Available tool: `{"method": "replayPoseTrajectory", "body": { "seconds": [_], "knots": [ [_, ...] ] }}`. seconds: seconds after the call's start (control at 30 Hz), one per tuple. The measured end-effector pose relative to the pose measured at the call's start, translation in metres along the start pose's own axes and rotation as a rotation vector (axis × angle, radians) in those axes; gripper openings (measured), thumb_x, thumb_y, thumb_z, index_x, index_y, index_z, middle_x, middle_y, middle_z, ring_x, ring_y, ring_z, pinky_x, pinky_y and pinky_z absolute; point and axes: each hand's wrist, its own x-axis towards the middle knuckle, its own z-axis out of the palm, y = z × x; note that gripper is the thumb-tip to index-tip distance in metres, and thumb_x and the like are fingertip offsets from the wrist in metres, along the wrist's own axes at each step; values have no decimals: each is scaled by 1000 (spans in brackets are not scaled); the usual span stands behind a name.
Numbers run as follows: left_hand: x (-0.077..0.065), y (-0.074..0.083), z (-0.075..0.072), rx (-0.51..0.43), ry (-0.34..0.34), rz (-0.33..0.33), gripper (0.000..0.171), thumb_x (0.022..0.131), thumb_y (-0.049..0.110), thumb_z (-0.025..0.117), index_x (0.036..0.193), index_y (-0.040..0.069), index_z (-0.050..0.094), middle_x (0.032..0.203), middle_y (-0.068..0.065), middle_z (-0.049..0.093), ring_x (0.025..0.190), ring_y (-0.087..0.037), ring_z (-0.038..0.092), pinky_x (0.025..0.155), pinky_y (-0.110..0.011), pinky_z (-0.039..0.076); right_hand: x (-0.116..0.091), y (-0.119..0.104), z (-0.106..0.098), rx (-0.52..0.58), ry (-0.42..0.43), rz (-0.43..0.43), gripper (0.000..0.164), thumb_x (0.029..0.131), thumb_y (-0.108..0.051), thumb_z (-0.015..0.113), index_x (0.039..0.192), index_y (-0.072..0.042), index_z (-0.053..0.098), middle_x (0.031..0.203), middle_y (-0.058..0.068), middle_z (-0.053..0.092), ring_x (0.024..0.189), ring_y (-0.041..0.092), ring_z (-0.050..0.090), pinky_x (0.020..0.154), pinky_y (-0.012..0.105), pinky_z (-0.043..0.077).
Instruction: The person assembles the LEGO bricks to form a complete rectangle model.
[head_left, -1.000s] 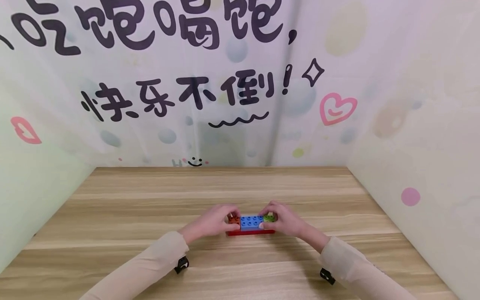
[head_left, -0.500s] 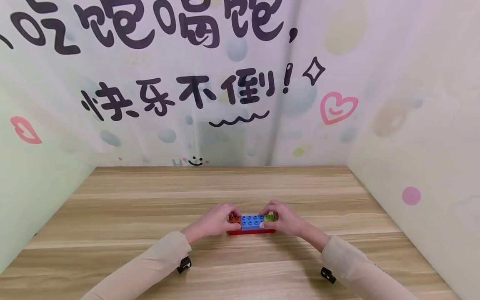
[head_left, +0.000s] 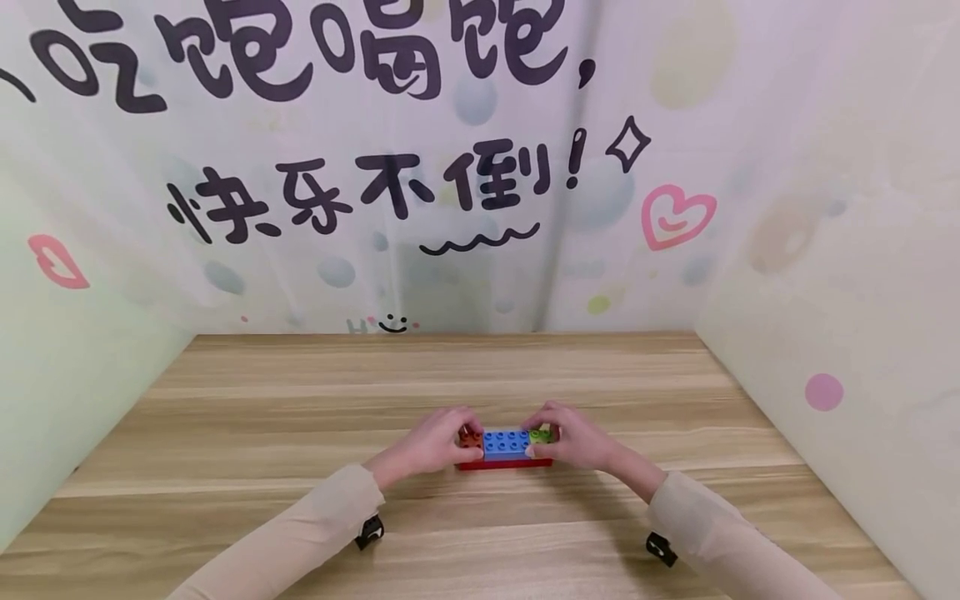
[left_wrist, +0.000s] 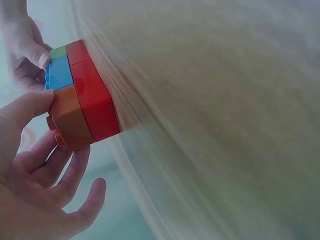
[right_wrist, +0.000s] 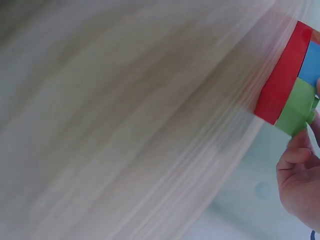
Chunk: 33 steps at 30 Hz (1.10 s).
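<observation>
Toy building bricks are stacked in two layers on the table. Red bricks (head_left: 504,465) form the bottom; a seam divides them in the left wrist view. On top, from left to right, sit an orange-brown brick (left_wrist: 72,120), a blue brick (head_left: 506,442) and a green brick (right_wrist: 296,106). My left hand (head_left: 431,442) pinches the orange-brown brick, thumb in front and fingers behind, partly covering it. At the other end my right hand (head_left: 576,439) grips the top layer where blue meets green. Its thumb tip is on the blue brick's front; its fingers partly hide the green brick.
The wood-grain table (head_left: 337,383) extends around the bricks on every side. Pale printed walls (head_left: 300,275) enclose it at the back, left and right. Black wrist devices (head_left: 370,531) hang below both sleeves.
Both hands keep the same hold on the bricks. Hands and bricks appear shifted very slightly right in the head view, as does the background.
</observation>
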Motion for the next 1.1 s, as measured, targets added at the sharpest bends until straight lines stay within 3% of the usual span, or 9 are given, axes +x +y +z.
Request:
{"method": "replayPoseTrajectory", "body": {
  "seconds": [0.2,0.53,1.1],
  "knots": [
    [0,1,0,34,-5,-1,27,76,27,69,94,8,61,86,3,55,76,-11,51,66,-27,41,-3,1,-2,-5,-10,8,30,77,-30,68,100,-12,63,82,-7,50,64,14,46,54,24,37],
    [-2,1,1,239,-10,45,32,76,42,65,89,14,59,81,8,55,68,-7,46,62,-28,35,-2,0,2,-14,-18,5,31,77,-33,67,100,-12,63,84,-6,51,64,13,46,55,24,38],
    [1,2,3,283,37,64,30,75,41,66,89,16,60,82,8,56,68,-7,45,61,-29,35,-4,2,-1,-16,-16,-31,32,78,-31,67,102,-11,62,87,-3,53,63,15,48,55,24,39]
  ]
}}
